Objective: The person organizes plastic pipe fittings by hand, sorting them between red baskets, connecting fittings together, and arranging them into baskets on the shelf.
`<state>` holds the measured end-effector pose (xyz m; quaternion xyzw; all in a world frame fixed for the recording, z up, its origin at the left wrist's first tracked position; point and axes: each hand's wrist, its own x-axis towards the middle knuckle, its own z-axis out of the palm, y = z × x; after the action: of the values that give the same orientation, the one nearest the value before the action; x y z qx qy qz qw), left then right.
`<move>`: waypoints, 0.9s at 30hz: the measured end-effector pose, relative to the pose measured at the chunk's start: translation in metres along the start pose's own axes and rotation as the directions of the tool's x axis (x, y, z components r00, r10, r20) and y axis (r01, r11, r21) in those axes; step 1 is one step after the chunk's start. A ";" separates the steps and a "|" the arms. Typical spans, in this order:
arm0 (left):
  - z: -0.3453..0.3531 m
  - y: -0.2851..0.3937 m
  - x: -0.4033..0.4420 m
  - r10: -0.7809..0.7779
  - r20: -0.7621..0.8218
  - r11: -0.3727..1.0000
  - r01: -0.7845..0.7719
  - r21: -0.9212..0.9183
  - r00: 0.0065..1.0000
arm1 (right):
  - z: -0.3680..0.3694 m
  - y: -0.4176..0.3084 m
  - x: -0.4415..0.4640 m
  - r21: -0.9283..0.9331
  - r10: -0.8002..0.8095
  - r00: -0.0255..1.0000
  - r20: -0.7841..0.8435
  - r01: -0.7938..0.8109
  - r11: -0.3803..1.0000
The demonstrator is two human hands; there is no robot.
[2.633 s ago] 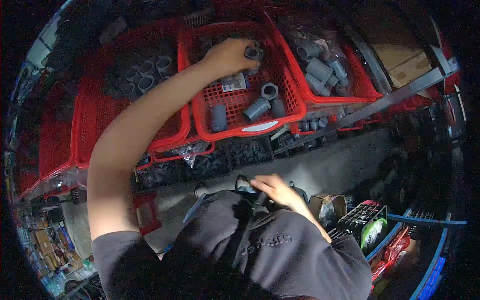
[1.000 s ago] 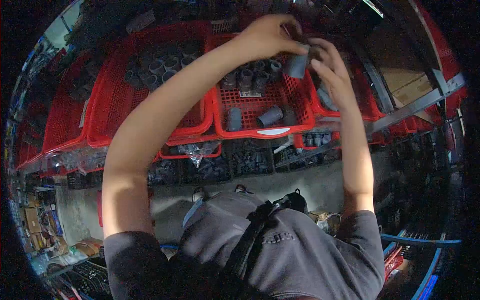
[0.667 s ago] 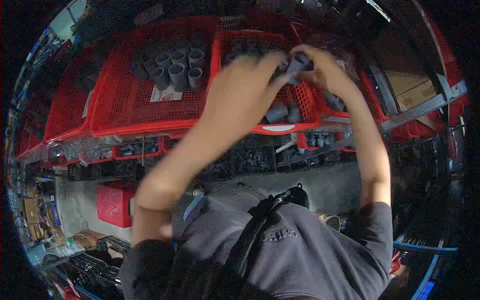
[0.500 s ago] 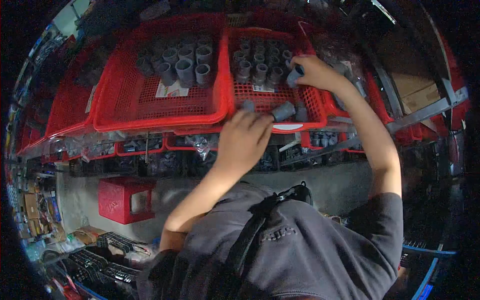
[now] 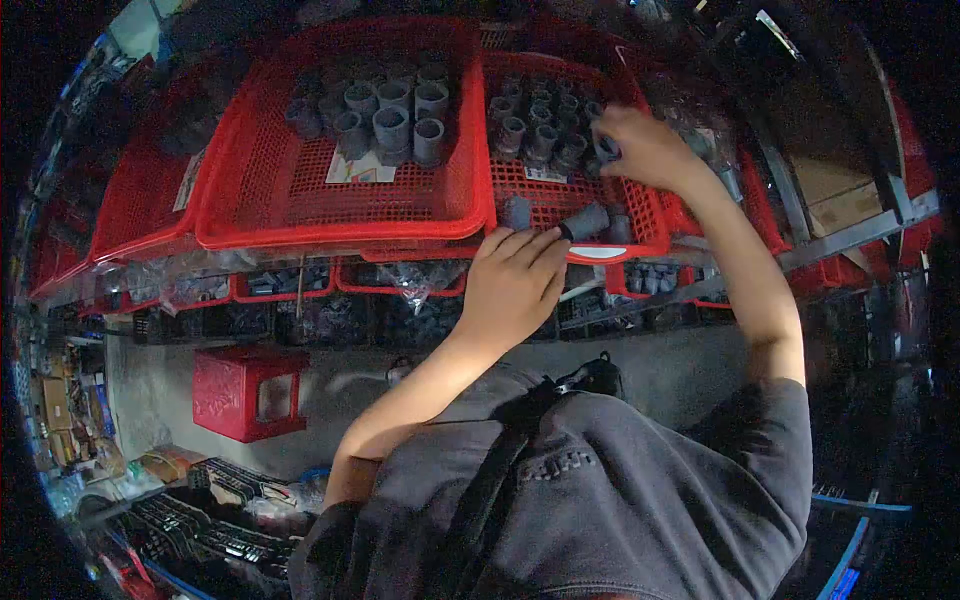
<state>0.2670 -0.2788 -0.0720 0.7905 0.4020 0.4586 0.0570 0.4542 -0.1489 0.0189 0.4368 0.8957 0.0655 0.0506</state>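
Head view showed the right hand closed around a gray fitting at the right side of a red basket. Beside it, many upright fittings already stood in rows, so much of the arranging looked done; a loose fitting near the front remained on its side, outside them. Whether the left hand, at the front rim, gripped anything could not be told.

Lettering: raised on your shirt; you cannot read it.
Paper label, left-hand red basket: markings illegible to you.
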 end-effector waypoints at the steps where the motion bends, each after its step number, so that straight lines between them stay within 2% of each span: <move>1: -0.002 0.000 0.002 -0.001 0.003 1.000 0.001 -0.006 1.000 | 0.001 -0.009 -0.006 0.001 0.004 1.000 0.005 -0.004 1.000; 3: -0.004 -0.001 0.007 -0.017 0.036 1.000 0.017 0.004 0.999 | 0.005 -0.026 -0.019 0.277 -0.314 0.926 0.210 0.252 0.927; 4: -0.008 0.001 0.011 -0.012 0.042 1.000 0.012 -0.002 0.999 | 0.012 -0.033 -0.024 0.205 -0.299 0.919 0.258 0.250 0.946; 5: -0.012 0.004 0.016 -0.053 0.138 0.997 0.044 0.065 0.989 | 0.023 -0.036 -0.027 0.131 -0.280 0.910 0.305 0.251 0.959; 6: -0.015 0.007 0.021 -0.099 0.230 0.988 0.069 0.135 0.968 | 0.031 -0.035 -0.026 0.083 -0.250 0.918 0.307 0.236 0.968; 7: -0.017 0.010 0.029 -0.095 0.239 0.989 0.064 0.132 0.966 | 0.037 -0.032 -0.027 0.088 -0.244 0.920 0.307 0.228 0.970; 9: -0.014 0.013 0.047 -0.304 0.404 0.951 0.249 0.183 0.863 | 0.047 -0.026 -0.029 0.341 -0.276 0.954 0.114 0.223 0.913; 10: -0.006 0.005 0.053 -0.242 0.428 0.969 0.199 0.144 0.871 | 0.050 -0.024 -0.029 0.343 -0.271 0.956 0.113 0.219 0.914; 12: 0.019 -0.012 0.061 -0.255 0.414 0.962 0.187 0.198 0.874 | 0.053 -0.023 -0.027 0.145 -0.067 0.952 0.299 0.024 0.989; 13: 0.028 -0.018 0.064 -0.270 0.395 0.951 0.178 0.254 0.878 | 0.045 -0.025 -0.028 0.141 -0.067 0.952 0.298 0.025 0.990; 14: 0.032 -0.022 0.067 -0.268 0.391 0.951 0.177 0.254 0.880 | 0.031 -0.029 -0.032 0.159 -0.016 0.985 0.173 -0.012 0.987; 15: 0.035 -0.026 0.068 -0.296 0.492 0.947 0.183 0.264 0.819 | 0.023 -0.031 -0.036 0.184 0.037 0.998 0.048 -0.045 0.982; 16: 0.035 -0.028 0.070 -0.320 0.586 0.943 0.188 0.275 0.745 | 0.022 -0.030 -0.040 0.182 0.037 0.998 0.047 -0.045 0.982; 17: 0.034 -0.029 0.071 -0.319 0.585 0.943 0.188 0.275 0.746 | 0.021 -0.025 -0.044 0.317 0.095 0.981 -0.172 -0.037 0.948; 18: 0.033 -0.030 0.071 -0.317 0.578 0.945 0.199 0.259 0.752 | 0.021 -0.024 -0.048 0.442 0.178 0.912 -0.370 0.005 0.897; 19: 0.032 -0.030 0.072 -0.316 0.572 0.947 0.212 0.243 0.757 | 0.018 -0.027 -0.051 0.443 0.177 0.913 -0.368 0.005 0.896; 20: 0.035 -0.033 0.071 -0.318 0.572 0.946 0.213 0.244 0.756 | 0.012 -0.031 -0.054 0.512 0.279 0.873 -0.399 -0.040 0.858; 21: 0.040 -0.038 0.069 -0.276 0.502 0.960 0.208 0.188 0.820 | 0.010 -0.034 -0.056 0.582 0.383 0.822 -0.421 -0.079 0.809; 22: 0.039 -0.039 0.070 -0.231 0.427 0.972 0.193 0.131 0.874 | 0.011 -0.036 -0.057 0.586 0.387 0.820 -0.422 -0.079 0.806; 23: 0.037 -0.041 0.072 -0.223 0.434 0.974 0.185 0.130 0.873 | 0.012 -0.038 -0.059 0.639 0.467 0.774 -0.428 -0.105 0.762; 24: 0.036 -0.043 0.076 -0.138 0.315 0.990 0.137 0.024 0.939 | 0.013 -0.038 -0.063 0.690 0.547 0.721 -0.426 -0.132 0.711; 25: 0.031 -0.040 0.080 -0.063 0.183 0.994 0.078 -0.077 0.981 | 0.015 -0.038 -0.067 0.694 0.561 0.713 -0.421 -0.145 0.705; 26: 0.022 -0.031 0.086 -0.164 0.195 0.951 0.207 -0.229 0.967 | 0.016 -0.038 -0.071 0.769 0.628 0.665 -0.404 -0.125 0.627; 27: 0.024 -0.031 0.086 -0.153 0.202 0.952 0.199 -0.231 0.967 | 0.016 -0.038 -0.073 0.833 0.689 0.616 -0.383 -0.092 0.545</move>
<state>0.2894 -0.1918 -0.0415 0.7764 0.4033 0.4244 0.2335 0.4718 -0.2285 -0.0007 0.5649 0.6553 -0.1431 -0.4806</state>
